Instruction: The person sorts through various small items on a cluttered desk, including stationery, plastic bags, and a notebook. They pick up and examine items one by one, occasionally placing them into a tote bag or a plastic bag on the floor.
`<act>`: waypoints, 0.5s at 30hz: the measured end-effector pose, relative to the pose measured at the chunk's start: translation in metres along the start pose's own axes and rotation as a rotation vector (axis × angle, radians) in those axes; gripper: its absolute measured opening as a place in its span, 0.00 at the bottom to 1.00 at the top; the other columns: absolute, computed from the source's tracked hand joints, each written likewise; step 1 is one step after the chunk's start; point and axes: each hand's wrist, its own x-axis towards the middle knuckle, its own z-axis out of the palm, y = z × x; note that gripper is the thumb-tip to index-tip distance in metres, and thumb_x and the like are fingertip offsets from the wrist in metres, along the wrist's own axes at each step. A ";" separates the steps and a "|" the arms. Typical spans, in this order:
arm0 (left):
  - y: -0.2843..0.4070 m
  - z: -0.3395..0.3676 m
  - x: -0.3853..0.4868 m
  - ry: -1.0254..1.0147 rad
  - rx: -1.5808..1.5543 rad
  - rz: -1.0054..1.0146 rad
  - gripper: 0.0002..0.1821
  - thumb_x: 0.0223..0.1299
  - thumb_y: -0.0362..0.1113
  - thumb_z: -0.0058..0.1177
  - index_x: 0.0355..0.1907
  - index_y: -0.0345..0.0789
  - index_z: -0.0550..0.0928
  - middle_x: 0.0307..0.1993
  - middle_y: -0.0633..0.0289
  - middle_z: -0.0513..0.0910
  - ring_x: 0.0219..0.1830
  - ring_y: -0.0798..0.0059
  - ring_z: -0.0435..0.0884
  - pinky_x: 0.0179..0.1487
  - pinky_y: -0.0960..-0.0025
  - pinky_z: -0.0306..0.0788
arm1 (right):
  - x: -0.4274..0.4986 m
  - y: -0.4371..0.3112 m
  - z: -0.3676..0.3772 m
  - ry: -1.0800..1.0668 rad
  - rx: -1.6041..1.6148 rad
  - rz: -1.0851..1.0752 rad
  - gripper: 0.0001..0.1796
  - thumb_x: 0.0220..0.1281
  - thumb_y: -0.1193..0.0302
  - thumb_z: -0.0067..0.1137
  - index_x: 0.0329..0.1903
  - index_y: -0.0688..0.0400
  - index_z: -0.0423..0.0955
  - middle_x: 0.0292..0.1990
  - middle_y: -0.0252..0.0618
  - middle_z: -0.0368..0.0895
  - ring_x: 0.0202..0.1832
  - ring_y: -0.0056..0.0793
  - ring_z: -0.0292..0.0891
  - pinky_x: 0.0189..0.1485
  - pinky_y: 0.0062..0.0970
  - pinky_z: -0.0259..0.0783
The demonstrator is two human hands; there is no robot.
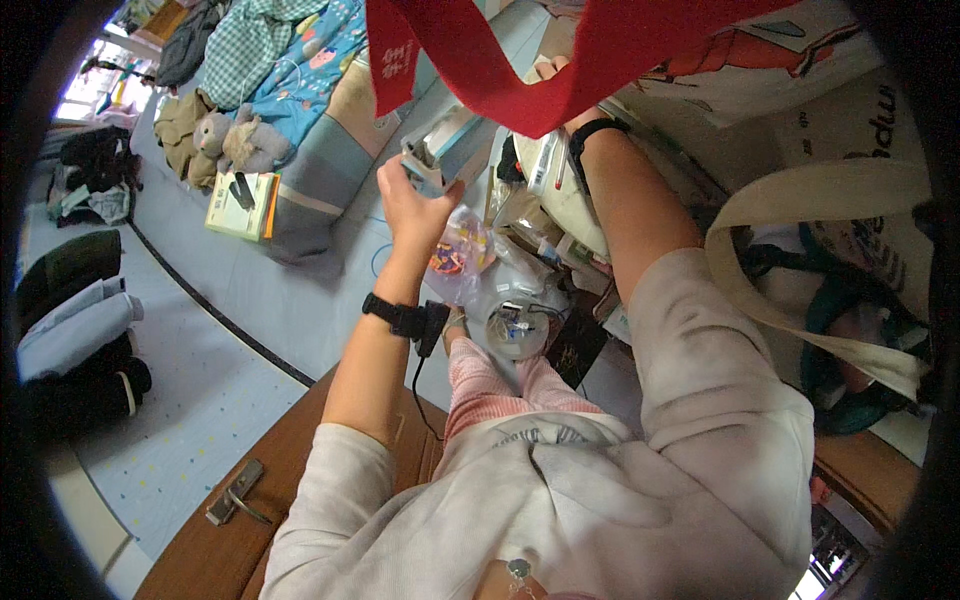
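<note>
My left hand (420,206) grips the near end of a small open box (425,159), thumb on one side and fingers on the other. The box's inside looks dark, and its contents cannot be made out. My right hand (553,67) reaches forward over a white rounded surface (574,206), and a red fabric band (517,90) hides most of it. Only some fingertips and the wrist with a black strap show, so what it touches is hidden. Beside that wrist lies a red-and-white pen (561,161).
Below my left hand sits a clear plastic bag with colourful packets (457,251). A transparent round container (517,330) stands by my feet. A bed (322,180) at the left bears a plush toy (255,142) and notebooks (240,206). Large cloth bags (810,150) hang at the right.
</note>
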 end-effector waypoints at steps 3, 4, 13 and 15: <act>-0.011 -0.014 -0.018 -0.001 -0.034 -0.016 0.39 0.35 0.40 0.75 0.52 0.33 0.69 0.48 0.50 0.71 0.51 0.51 0.73 0.54 0.58 0.69 | -0.013 0.001 -0.007 0.058 -0.031 -0.026 0.16 0.67 0.71 0.44 0.53 0.49 0.76 0.52 0.41 0.75 0.54 0.48 0.70 0.60 0.42 0.67; -0.014 -0.016 -0.022 0.002 -0.042 -0.020 0.39 0.35 0.39 0.75 0.52 0.34 0.69 0.48 0.50 0.71 0.51 0.51 0.73 0.54 0.58 0.69 | -0.018 0.002 -0.010 0.096 0.070 0.011 0.15 0.66 0.72 0.44 0.52 0.49 0.76 0.51 0.41 0.76 0.54 0.48 0.71 0.59 0.41 0.68; 0.015 -0.002 -0.019 -0.073 -0.203 0.083 0.39 0.35 0.37 0.74 0.53 0.32 0.69 0.48 0.51 0.70 0.50 0.54 0.72 0.53 0.60 0.69 | -0.097 0.032 -0.064 0.284 0.206 0.204 0.10 0.66 0.74 0.53 0.47 0.62 0.77 0.41 0.46 0.81 0.45 0.44 0.78 0.49 0.38 0.73; 0.028 0.010 -0.008 -0.072 -0.282 0.127 0.39 0.35 0.37 0.74 0.53 0.31 0.69 0.47 0.50 0.70 0.49 0.54 0.71 0.54 0.60 0.68 | -0.125 0.034 -0.073 0.288 0.274 0.299 0.10 0.67 0.73 0.53 0.47 0.62 0.77 0.42 0.45 0.81 0.44 0.42 0.78 0.48 0.37 0.74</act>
